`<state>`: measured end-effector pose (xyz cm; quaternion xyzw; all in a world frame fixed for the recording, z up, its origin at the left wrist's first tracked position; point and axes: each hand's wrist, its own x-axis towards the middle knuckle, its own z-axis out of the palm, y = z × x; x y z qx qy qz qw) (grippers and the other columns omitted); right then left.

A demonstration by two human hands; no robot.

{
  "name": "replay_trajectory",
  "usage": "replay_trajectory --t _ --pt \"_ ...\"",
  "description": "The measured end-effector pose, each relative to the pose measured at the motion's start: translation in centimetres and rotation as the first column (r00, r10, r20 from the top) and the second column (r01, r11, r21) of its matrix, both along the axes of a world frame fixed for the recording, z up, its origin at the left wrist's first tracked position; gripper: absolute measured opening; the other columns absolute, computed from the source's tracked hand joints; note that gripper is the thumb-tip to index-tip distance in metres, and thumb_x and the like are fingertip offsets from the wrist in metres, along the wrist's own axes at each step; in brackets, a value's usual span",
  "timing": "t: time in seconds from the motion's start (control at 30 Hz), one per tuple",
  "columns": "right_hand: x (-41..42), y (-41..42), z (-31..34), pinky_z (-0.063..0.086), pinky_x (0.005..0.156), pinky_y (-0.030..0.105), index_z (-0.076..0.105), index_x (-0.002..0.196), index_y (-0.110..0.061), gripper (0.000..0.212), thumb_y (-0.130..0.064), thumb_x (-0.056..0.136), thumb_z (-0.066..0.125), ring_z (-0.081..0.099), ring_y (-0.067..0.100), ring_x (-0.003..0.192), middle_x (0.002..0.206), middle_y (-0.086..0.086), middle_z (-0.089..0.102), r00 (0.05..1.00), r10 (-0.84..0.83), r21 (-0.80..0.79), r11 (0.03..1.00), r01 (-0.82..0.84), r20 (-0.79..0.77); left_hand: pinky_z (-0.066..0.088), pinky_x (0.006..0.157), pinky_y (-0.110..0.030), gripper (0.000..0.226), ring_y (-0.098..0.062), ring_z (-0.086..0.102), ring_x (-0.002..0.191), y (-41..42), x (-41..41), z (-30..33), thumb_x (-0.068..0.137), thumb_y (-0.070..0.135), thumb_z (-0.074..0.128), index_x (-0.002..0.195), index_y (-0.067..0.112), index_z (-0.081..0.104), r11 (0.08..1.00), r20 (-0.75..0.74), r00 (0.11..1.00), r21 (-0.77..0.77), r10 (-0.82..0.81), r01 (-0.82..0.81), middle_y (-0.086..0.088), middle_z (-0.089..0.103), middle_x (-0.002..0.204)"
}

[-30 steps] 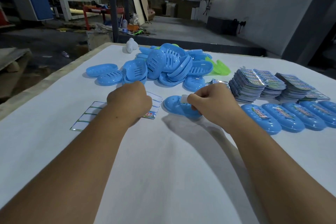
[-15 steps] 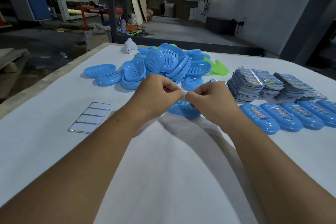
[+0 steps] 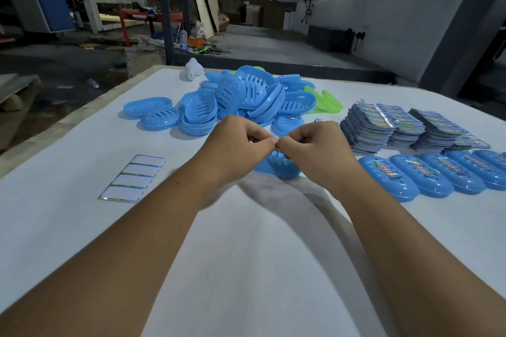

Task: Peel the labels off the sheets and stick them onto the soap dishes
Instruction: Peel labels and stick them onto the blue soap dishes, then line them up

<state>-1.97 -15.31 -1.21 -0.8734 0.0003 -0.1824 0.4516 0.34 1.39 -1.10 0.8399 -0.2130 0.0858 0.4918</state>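
My left hand point(image 3: 235, 142) and my right hand point(image 3: 315, 145) meet fingertip to fingertip above a blue soap dish point(image 3: 282, 168) on the white table point(image 3: 246, 241). Both pinch something small between them, probably a label; it is mostly hidden by the fingers. A used label sheet point(image 3: 132, 178) with its labels gone lies flat to the left. A pile of blue soap dishes point(image 3: 241, 101) sits behind my hands. To the right stands a row of labelled blue soap dishes point(image 3: 427, 175).
Stacks of label sheets point(image 3: 397, 128) rest at the right behind the labelled row. Green dishes point(image 3: 325, 102) and a small white object point(image 3: 193, 70) lie near the far edge. The table's left edge runs diagonally; workshop floor lies beyond.
My left hand left the label sheet and came right to meet my right hand above the dish. The sheet now lies uncovered. My right hand rose slightly off the dish.
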Motion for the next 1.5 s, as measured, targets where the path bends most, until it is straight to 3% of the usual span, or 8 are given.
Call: replay_trajectory --t 0.1,0.3,0.47,0.57,0.9,1.13,1.33,1.5 --pt "0.1 -0.1 -0.1 0.037 0.047 0.022 0.071 0.061 -0.02 0.022 -0.028 0.081 0.072 0.043 0.003 0.043 0.051 -0.005 0.061 0.999 0.018 -0.002 1.0 -0.018 0.03 0.05 0.065 -0.017 0.013 0.001 0.067 0.072 0.0 0.1 0.0 0.087 0.027 0.072 0.077 0.034 0.077 1.0 -0.007 1.0 -0.022 0.01 -0.01 0.019 0.073 0.071" --pt "0.4 0.0 -0.2 0.04 0.052 0.009 0.077 0.077 -0.026 0.018 -0.031 0.094 0.07 0.055 -0.003 0.052 0.072 -0.012 0.073 0.991 0.096 -0.053 0.994 -0.091 0.097 0.055 0.069 -0.02 0.012 -0.003 0.069 0.075 0.3 0.5 0.0 0.086 0.034 0.073 0.076 0.031 0.077 0.992 -0.014 0.997 -0.101 0.079 -0.08 0.015 0.073 0.073" --pt "0.6 -0.3 -0.3 0.038 0.049 0.015 0.074 0.069 -0.03 0.021 -0.039 0.089 0.074 0.053 -0.002 0.049 0.056 -0.02 0.065 0.998 -0.014 -0.058 0.998 0.017 0.065 0.049 0.059 -0.01 0.009 0.003 0.067 0.067 0.2 0.5 0.2 0.082 0.035 0.08 0.079 0.027 0.078 0.986 -0.023 0.996 -0.142 0.088 -0.09 0.016 0.073 0.068" --pt "0.7 -0.6 -0.3 0.036 0.05 0.024 0.075 0.067 -0.019 0.027 -0.036 0.088 0.075 0.045 0.003 0.041 0.046 -0.014 0.057 0.996 -0.082 -0.039 0.996 0.082 0.019 0.043 0.052 -0.006 0.011 0.006 0.063 0.059 0.2 0.5 0.3 0.082 0.034 0.08 0.073 0.029 0.074 0.979 -0.034 0.995 -0.176 0.096 -0.1 0.018 0.071 0.065" --pt "0.5 -0.7 0.0 0.04 0.053 0.028 0.073 0.065 -0.011 0.026 -0.032 0.08 0.074 0.045 0.01 0.048 0.057 0.011 0.063 0.996 -0.078 0.067 0.994 0.081 -0.04 0.041 0.05 -0.004 0.011 0.008 0.062 0.06 0.3 1.1 -0.2 0.082 0.035 0.079 0.077 0.026 0.074 0.97 -0.076 0.987 -0.187 0.141 -0.153 0.019 0.071 0.068" --pt "0.8 -1.0 -0.6 0.028 0.05 0.027 0.068 0.069 0.0 0.043 -0.041 0.079 0.075 0.028 0.013 0.047 0.05 0.003 0.04 0.986 -0.151 -0.092 0.985 0.144 -0.073 0.055 0.069 -0.03 0.014 -0.007 0.066 0.065 0.0 1.8 -1.4 0.08 0.028 0.08 0.068 0.025 0.073 0.976 -0.149 0.975 -0.116 0.166 -0.184 0.009 0.073 0.067" --pt "0.9 -0.9 -0.6 0.031 0.05 0.029 0.07 0.071 0.0 0.04 -0.04 0.078 0.075 0.031 0.015 0.053 0.054 0.006 0.044 0.973 -0.214 -0.24 0.953 0.187 -0.089 0.049 0.061 -0.018 0.018 0.002 0.064 0.062 -0.4 1.9 -1.7 0.082 0.028 0.078 0.065 0.03 0.071 0.983 -0.155 0.971 -0.013 0.18 -0.184 0.014 0.07 0.062" --pt "1.1 -0.9 -0.6 0.035 0.051 0.029 0.074 0.075 -0.001 0.037 -0.038 0.078 0.075 0.039 0.018 0.054 0.065 0.022 0.06 0.966 -0.231 -0.284 0.94 0.191 -0.116 0.048 0.058 -0.02 0.01 -0.008 0.064 0.066 -0.7 2.1 -1.8 0.08 0.025 0.075 0.071 0.023 0.077 0.979 -0.157 0.967 0.034 0.203 -0.2 0.008 0.071 0.066"
